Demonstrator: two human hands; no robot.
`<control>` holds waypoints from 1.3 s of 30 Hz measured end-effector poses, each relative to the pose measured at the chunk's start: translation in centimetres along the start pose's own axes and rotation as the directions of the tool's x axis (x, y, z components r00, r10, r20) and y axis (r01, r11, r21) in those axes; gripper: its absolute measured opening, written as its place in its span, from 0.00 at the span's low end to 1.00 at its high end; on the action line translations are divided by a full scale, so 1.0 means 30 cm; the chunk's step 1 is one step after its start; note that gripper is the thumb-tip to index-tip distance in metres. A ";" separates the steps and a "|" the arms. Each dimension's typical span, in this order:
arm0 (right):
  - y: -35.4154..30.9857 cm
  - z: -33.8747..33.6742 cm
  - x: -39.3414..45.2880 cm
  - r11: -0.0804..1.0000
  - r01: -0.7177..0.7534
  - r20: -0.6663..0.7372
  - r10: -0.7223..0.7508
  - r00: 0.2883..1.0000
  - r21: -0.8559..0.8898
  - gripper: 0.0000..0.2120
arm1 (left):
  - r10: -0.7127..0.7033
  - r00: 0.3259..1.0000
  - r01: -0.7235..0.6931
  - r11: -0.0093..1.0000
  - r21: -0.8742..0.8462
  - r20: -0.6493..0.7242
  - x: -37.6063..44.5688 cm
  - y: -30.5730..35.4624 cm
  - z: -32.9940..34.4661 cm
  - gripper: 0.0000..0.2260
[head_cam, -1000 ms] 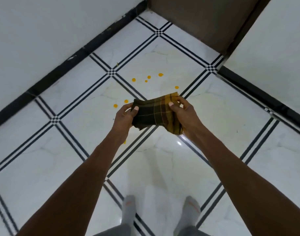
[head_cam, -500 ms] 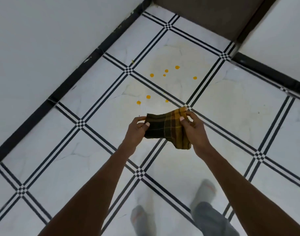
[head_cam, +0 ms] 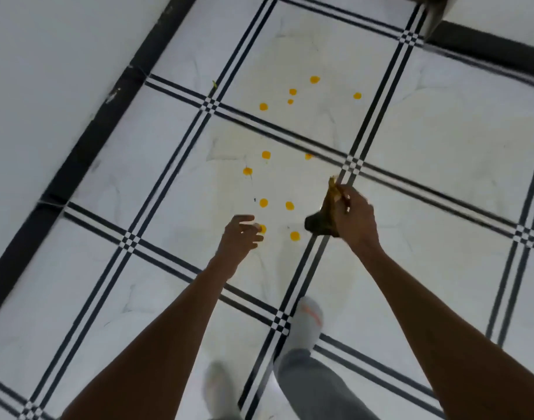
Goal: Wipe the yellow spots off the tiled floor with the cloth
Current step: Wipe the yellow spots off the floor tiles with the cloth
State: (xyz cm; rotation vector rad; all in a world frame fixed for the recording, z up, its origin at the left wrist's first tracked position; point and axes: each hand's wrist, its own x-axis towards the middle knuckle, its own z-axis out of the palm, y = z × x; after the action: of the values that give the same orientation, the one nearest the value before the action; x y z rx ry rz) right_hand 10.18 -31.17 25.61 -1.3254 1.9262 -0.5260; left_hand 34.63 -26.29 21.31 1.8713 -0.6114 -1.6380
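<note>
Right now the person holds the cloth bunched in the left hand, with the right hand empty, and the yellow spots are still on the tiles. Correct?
Not quite: the hands are swapped. The head view shows the cloth bunched in the right hand, while the left hand is empty, fingers spread. The yellow spots are indeed still on the tiles.

The tiled floor is looking glossy and smooth, like polished marble-veined ceramic. The cloth is showing as soft, matt woven fabric; the yellow spots are looking wet.
</note>
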 end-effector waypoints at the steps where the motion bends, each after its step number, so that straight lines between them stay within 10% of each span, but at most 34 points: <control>1: 0.012 0.038 0.018 0.999 0.018 -0.056 -0.020 0.998 -0.040 0.16 | 0.016 1.000 -0.016 0.999 0.033 -0.012 0.050 -0.032 -0.017 0.09; 5: 0.063 0.261 0.072 0.931 0.092 -0.159 -0.157 0.975 -0.353 0.18 | 0.142 0.990 -0.137 0.975 0.173 -0.016 0.268 -0.159 -0.091 0.07; 13: 0.322 0.801 0.013 0.796 0.212 0.294 -0.045 0.955 -0.566 0.07 | 0.304 0.952 -0.251 0.834 0.492 -0.030 0.668 -0.398 -0.199 0.10; 17: 0.445 0.849 0.147 0.833 0.192 0.004 -0.222 0.975 -0.518 0.12 | 0.549 0.835 -0.415 0.588 0.694 0.034 0.779 -0.440 -0.207 0.08; 23: 0.616 0.983 0.224 0.795 0.268 0.010 -0.313 0.950 -0.544 0.28 | 0.782 0.607 -0.447 0.192 0.874 0.139 0.968 -0.416 -0.198 0.06; 29: 0.712 0.919 0.294 0.809 0.188 -0.126 -0.306 0.944 -0.556 0.30 | 0.887 0.456 -0.341 0.095 0.935 0.076 1.109 -0.384 -0.226 0.12; 39: 0.633 0.969 0.396 0.727 0.186 -0.061 -0.299 0.952 -0.661 0.32 | 0.844 0.532 -0.331 0.134 0.934 0.067 1.109 -0.423 -0.206 0.17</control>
State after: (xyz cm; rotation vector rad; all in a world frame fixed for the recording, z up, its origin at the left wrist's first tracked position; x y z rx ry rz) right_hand 17.89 -32.78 -10.23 -2.0562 2.1832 -0.0616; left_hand 45.14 -38.59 -10.98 2.0124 -1.9869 -0.0689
